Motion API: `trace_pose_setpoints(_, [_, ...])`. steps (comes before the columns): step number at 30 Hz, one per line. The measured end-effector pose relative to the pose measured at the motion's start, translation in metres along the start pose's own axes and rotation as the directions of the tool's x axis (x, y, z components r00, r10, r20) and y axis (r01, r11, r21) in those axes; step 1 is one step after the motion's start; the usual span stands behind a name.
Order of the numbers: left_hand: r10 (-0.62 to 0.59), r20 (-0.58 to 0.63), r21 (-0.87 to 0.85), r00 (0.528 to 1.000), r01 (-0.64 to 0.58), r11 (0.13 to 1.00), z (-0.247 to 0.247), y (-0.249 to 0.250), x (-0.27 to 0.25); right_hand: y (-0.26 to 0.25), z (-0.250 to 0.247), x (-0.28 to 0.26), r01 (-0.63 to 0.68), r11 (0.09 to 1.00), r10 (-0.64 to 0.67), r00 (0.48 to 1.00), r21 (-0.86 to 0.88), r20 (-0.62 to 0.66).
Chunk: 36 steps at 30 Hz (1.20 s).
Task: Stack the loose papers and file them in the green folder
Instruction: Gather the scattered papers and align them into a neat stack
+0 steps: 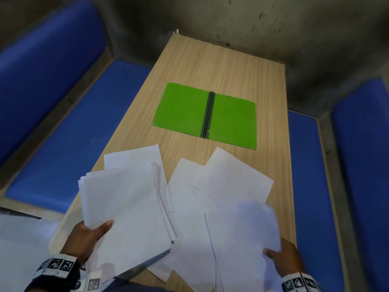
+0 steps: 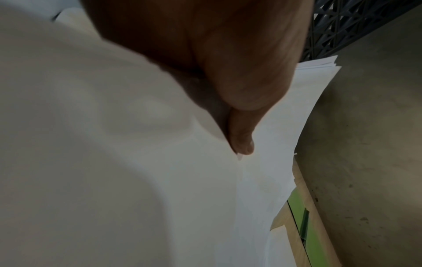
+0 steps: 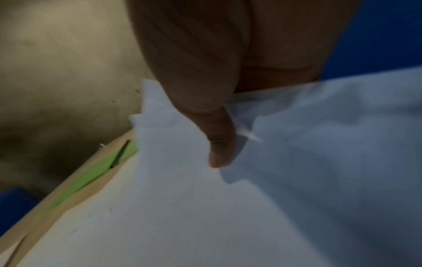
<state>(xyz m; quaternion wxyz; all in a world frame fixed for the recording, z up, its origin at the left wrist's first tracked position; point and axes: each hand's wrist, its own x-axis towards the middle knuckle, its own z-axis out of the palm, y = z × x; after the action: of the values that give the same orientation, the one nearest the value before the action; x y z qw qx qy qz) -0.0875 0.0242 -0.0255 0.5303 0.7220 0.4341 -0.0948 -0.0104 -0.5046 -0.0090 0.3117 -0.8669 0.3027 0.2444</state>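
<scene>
Left hand [image 1: 88, 234] grips a gathered stack of white paper sheets [image 1: 126, 209]; right hand [image 1: 284, 260] pinches a blurred white sheet [image 1: 242, 230] near the open flat green folder [image 1: 185, 108].

No words, brands or numbers can be read anywhere. The only signs are black-and-white square code markers on the wristbands [image 1: 56, 265], at the near edge of the table [image 1: 235, 66]; their patterns give no legible characters. The white sheets [image 1: 229, 175] show no legible print.
</scene>
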Motion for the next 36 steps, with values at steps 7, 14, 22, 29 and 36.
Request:
trace_pose_setpoints(7, [-0.008, 0.012, 0.016, 1.000, 0.008, 1.000, 0.002, -0.003, 0.008, -0.052, -0.075, -0.038, 0.274, 0.945, -0.271, 0.962, 0.181, -0.039])
trace_pose_setpoints(14, [0.010, 0.033, 0.020, 0.999, -0.011, 1.000, 0.004, 0.001, 0.011, -0.114, 0.028, -0.007, 0.506, 0.842, -0.428, 0.837, -0.185, 0.341])
trace_pose_setpoints(22, [0.011, 0.040, 0.007, 0.999, -0.011, 1.000, 0.005, 0.000, 0.016, -0.133, 0.124, -0.005, 0.380, 0.837, -0.235, 0.899, -0.394, 0.369])
trace_pose_setpoints(29, [0.000, 0.047, -0.031, 0.999, 0.002, 1.000, 0.010, -0.001, 0.018, -0.125, 0.136, -0.017, 0.420, 0.649, -0.374, 0.902, -0.635, 0.214])
trace_pose_setpoints(36, [0.003, 0.047, -0.005, 0.999, -0.002, 1.000, 0.010, 0.002, 0.018, -0.125, 0.144, -0.020, 0.378, 0.742, -0.340, 0.924, -0.553, 0.176])
